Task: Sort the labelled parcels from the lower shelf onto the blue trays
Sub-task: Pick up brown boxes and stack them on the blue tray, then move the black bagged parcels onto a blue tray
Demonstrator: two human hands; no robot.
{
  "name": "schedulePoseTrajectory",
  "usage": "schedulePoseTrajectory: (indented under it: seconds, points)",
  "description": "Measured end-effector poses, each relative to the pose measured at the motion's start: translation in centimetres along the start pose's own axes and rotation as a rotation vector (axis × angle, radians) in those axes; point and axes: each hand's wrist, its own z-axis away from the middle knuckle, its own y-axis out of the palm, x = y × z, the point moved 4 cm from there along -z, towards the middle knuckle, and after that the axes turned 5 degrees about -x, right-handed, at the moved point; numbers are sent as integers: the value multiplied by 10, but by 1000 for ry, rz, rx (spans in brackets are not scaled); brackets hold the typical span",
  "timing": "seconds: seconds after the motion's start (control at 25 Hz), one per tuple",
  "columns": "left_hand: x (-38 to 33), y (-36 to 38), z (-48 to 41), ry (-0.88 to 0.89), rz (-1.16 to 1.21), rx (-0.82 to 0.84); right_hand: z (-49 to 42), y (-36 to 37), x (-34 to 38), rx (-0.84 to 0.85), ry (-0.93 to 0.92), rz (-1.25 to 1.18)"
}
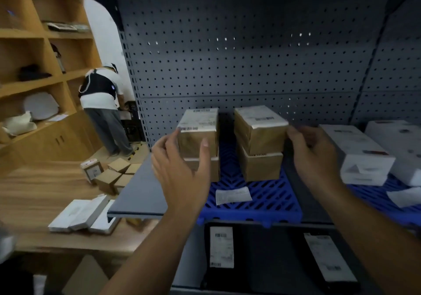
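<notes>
Two stacks of brown labelled parcels stand on a blue tray on the grey shelf. My left hand grips the upper left parcel, thumb on its front and fingers at its left corner. The fingertips of my right hand rest against the right edge of the upper right parcel; I cannot see them closing around it. Each upper parcel sits on a lower brown one. On the lower shelf lie two dark parcels with white labels.
A second blue tray on the right carries white boxes. A loose paper slip lies on the first tray. The wooden table at the left holds white and brown boxes. A person stands at the back.
</notes>
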Motion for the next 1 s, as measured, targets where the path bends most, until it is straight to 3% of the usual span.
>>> schedulePoseTrajectory:
  seconds: [0.24,0.48,0.68,0.88,1.0]
  points:
    - [-13,-11,63,105,2,119,46,-56,-30,38,-68,154]
    - [-37,-17,138,326,-146,193,87,-118,-59,107,4,97]
    - [-42,1,216,350,-228,317,121,-163,-103,246,32,162]
    - [-18,9,256,271,-347,421,146,-183,-146,365,-51,454]
    - [0,9,265,188,-330,466,163,-194,-182,403,49,522]
